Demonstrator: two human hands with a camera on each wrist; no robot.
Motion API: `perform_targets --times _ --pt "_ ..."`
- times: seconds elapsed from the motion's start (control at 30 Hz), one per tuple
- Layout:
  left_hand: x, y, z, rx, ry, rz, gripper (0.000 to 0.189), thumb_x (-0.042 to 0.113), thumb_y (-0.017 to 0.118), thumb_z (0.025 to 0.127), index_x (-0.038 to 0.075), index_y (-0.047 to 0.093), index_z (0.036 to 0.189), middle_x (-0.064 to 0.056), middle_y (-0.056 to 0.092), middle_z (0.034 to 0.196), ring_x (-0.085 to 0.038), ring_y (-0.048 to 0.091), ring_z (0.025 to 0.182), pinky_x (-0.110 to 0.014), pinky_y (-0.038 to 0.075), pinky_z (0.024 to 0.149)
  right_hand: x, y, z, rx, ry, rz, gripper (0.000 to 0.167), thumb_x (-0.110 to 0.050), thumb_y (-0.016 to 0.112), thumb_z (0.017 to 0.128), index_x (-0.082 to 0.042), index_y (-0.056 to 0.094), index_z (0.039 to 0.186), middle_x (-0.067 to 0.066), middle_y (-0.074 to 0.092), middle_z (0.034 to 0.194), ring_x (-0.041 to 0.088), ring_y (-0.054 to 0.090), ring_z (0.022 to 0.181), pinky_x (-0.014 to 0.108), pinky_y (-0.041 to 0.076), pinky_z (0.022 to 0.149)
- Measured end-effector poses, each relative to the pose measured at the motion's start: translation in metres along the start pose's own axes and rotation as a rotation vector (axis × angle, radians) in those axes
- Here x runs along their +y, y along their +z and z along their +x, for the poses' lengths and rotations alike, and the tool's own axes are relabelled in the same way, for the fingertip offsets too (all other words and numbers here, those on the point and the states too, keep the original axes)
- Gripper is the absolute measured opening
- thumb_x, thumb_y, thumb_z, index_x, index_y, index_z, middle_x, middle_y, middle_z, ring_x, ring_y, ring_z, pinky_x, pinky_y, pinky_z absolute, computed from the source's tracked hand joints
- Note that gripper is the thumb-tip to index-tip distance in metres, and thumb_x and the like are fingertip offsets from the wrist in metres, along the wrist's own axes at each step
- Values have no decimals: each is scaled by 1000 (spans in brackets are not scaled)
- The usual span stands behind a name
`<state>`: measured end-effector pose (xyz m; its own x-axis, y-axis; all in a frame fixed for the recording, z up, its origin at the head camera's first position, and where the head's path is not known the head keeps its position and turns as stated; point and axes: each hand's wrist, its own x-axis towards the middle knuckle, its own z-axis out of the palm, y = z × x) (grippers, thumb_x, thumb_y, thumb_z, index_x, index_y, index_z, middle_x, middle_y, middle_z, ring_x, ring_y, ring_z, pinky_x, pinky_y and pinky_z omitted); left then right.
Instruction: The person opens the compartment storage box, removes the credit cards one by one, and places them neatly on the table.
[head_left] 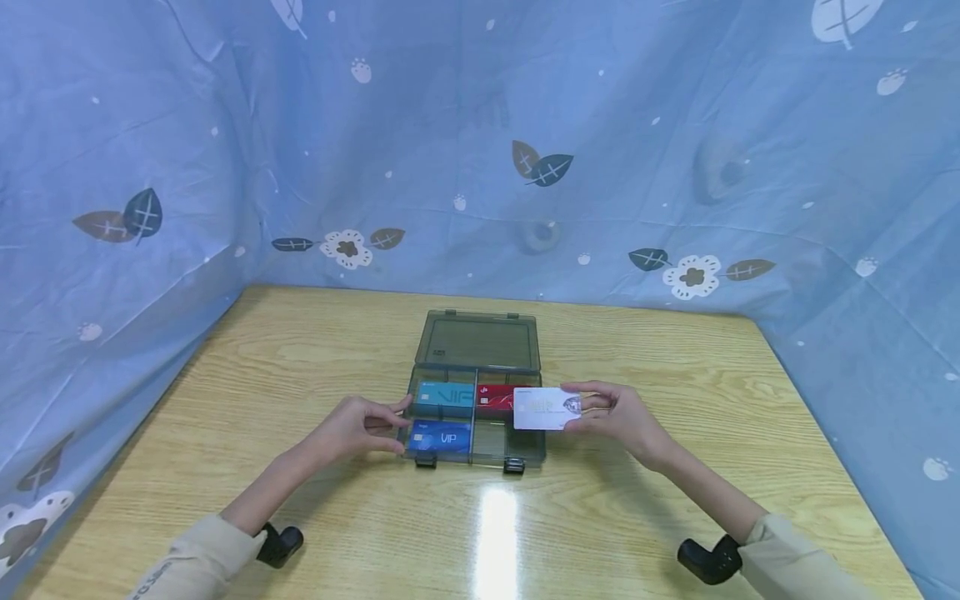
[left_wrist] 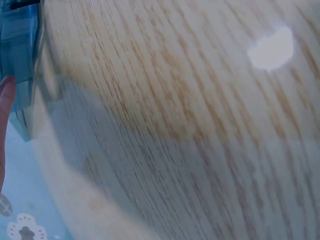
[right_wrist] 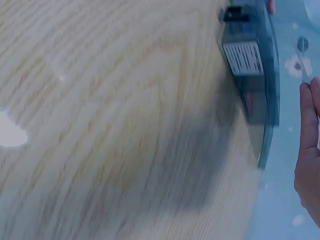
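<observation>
White card (head_left: 536,408): pinched by the right hand (head_left: 618,417) over the right half of the open box (head_left: 489,439) — a slackened pinch could drop it askew onto the red card (head_left: 492,398). Left hand (head_left: 363,425): fingers relaxed, at the box's left wall. Box: on the desk (head_left: 360,517).

Wears a beige left sleeve (head_left: 206,550) and a matching right sleeve (head_left: 795,558), both of plain, creased cloth. Carries dark lettering (head_left: 152,581) along the left one, too small to read in full. Shows a black, round-ended left fitting (head_left: 281,546) at one sleeve's edge and a smooth black, bent right fitting (head_left: 708,562) at the other. Leaves the left hand (head_left: 366,425) and right hand (head_left: 618,418) bare.
</observation>
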<state>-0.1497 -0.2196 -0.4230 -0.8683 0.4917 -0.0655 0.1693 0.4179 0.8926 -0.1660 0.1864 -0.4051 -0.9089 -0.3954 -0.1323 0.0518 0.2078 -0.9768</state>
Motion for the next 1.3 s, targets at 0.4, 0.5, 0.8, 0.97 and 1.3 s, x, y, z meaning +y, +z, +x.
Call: perform_targets --times 0.4,0.5,0.8,0.97,1.3 --pt "-2 -1 1 5 12 -2 35 14 81 74 -3 72 104 -25 48 135 -31 61 111 -28 56 86 11 -50 7 -6 64 128 66 1 67 88 10 34 143 3 72 105 10 66 97 29 57 83" --pt "-1 -1 1 5 13 -10 35 13 81 74 -3 72 103 -25 48 135 -32 60 111 -29 56 86 16 -61 8 -20 87 166 67 3 65 89 10 30 145 1 71 106 10 66 99 29 57 84" --pt "-1 -1 0 9 13 -21 35 12 81 74 -4 71 104 -26 46 136 -33 60 112 -29 55 86 27 -93 8 -58 148 271 54 7 63 89 -5 49 140 3 70 108 13 66 99 31 57 85" --pt "-3 -2 -1 9 7 -29 35 12 81 74 -4 71 104 -26 46 136 -32 60 111 -30 55 86 36 -108 11 -80 129 250 47 10 61 89 -15 61 129 3 71 106 12 66 97 31 58 83" --pt "-5 -1 1 1 3 -14 35 12 81 74 -4 71 104 -25 47 135 -34 57 115 -30 55 86 53 -128 25 -37 135 242 44 9 62 89 -22 67 120 2 72 103 11 66 94 27 58 80"
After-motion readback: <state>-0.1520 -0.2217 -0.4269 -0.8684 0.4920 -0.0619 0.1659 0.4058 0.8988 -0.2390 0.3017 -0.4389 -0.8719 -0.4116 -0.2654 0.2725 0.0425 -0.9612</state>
